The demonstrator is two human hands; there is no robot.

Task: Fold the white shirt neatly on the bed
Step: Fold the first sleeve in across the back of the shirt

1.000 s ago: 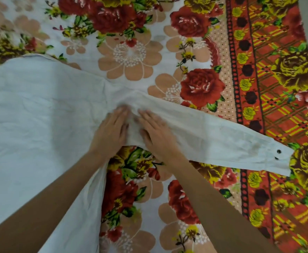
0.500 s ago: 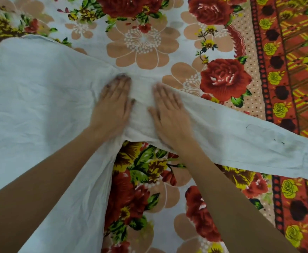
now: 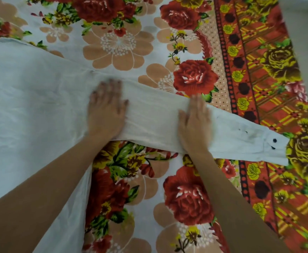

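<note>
White shirt [image 3: 30, 110] flat on floral bedsheet [image 3: 120, 46], sleeve [image 3: 240, 136] outstretched w/ both hands [image 3: 106, 106] apart, palms flat on it.

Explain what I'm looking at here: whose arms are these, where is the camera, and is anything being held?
There is no machine: a person works bare-handed, and the one camera sits on their head, looking down. On a flowered bedspread lies a white shirt, its sleeve stretched out to the right, ending in a cuff with dark buttons. The left hand lies flat where sleeve meets body; the right hand lies flat farther along the sleeve. Nothing is gripped; both palms are open, pressing the cloth. The hands look blurred.
</note>
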